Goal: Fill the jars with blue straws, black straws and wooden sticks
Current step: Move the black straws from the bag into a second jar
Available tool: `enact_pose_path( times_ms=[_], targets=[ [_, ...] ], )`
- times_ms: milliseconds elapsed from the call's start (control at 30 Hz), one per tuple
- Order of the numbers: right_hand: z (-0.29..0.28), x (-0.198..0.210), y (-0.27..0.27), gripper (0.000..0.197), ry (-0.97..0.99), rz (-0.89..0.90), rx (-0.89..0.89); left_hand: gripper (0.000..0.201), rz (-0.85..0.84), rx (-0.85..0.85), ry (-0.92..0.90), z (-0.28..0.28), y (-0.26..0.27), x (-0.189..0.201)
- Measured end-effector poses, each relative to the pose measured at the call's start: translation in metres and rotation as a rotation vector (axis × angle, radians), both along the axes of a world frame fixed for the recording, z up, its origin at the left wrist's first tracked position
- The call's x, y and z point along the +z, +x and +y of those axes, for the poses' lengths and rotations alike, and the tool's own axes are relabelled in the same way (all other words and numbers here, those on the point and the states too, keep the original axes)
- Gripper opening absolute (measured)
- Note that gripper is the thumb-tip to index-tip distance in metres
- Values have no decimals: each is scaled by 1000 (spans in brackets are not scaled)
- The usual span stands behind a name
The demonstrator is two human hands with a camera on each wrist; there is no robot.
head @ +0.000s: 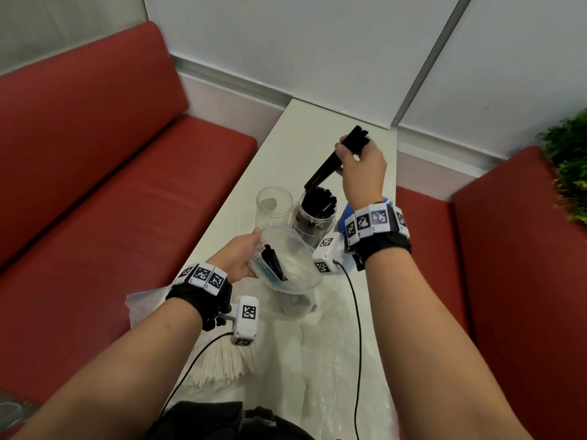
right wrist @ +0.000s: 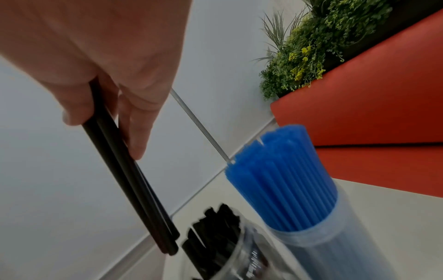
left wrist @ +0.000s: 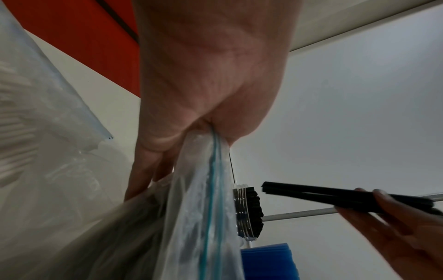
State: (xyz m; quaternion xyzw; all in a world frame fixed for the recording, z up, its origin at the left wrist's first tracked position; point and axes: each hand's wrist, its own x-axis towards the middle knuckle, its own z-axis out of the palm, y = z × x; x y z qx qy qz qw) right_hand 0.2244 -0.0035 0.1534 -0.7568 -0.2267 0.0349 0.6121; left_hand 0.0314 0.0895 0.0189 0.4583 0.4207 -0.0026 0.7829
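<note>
Three jars stand in a row on the tabletop [head: 317,122]: an empty clear jar [head: 274,206], the middle jar [head: 314,217] already crowded with black straws, and a jar of blue straws [right wrist: 282,181] mostly hidden behind your wrist in the head view. Your right hand [head: 362,169] pinches a small bundle of black straws [head: 333,160], tilted, lower ends just above the middle jar's mouth. Your left hand [head: 239,257] grips the rim of the zip bag [head: 286,268], holding it open; a few black straws [head: 273,262] are left inside.

Stand the bundle more upright before you lower it, I'd say. At this slant the tips will likely catch on the straws already in the jar. Aim for a gap near the rim, then loosen your fingers gradually so the bundle slides down together.

Watch the blue straws just beside the target; your wrist camera [head: 327,255] and its cable [head: 355,312] hang close to both jars. Wooden sticks [head: 219,366] lie fanned on the near tabletop under your left wrist, on crumpled clear plastic [head: 333,360]. Red bench seats [head: 95,185] flank the tabletop, with a plant [head: 568,166] at right.
</note>
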Motion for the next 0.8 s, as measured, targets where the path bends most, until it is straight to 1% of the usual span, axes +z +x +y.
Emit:
enact_pose_path(
  times_ms=[133,233,300,367,433,500,567,600,633,700,733,767,800],
  targets=[
    [1,-40,0,17,-71,48,-32,47,3,7,-18,5,2,-2],
    [1,-64,2,17,-99,73,-10,48,11,12,-16,8,4,-5],
    [2,-76,4,17,-159,61,18,47,9,8,-20,9,6,-7],
    [4,-84,5,21,-250,58,60,46,4,2,-29,10,7,-11],
    [5,-89,4,30,-265,59,88,45,5,6,-40,12,9,-15],
    [7,-89,2,39,-213,-4,76,44,11,14,-41,15,11,-17],
    [10,-91,-1,43,-228,-153,66,44,17,19,-41,17,11,-19],
    [11,-94,-3,45,-277,-236,84,44,22,22,-41,17,12,-19],
    [12,-99,-5,48,-379,-331,119,44,29,22,-38,18,12,-20],
    [9,-116,-11,51,-723,-513,229,43,41,22,-30,19,13,-21],
    [6,-125,-14,53,-900,-550,291,43,42,22,-31,19,12,-21],
    [3,-132,-16,55,-1031,-544,344,43,42,21,-31,19,12,-20],
    [1,-135,-17,55,-1095,-533,372,43,41,18,-30,19,12,-20]
  ],
)
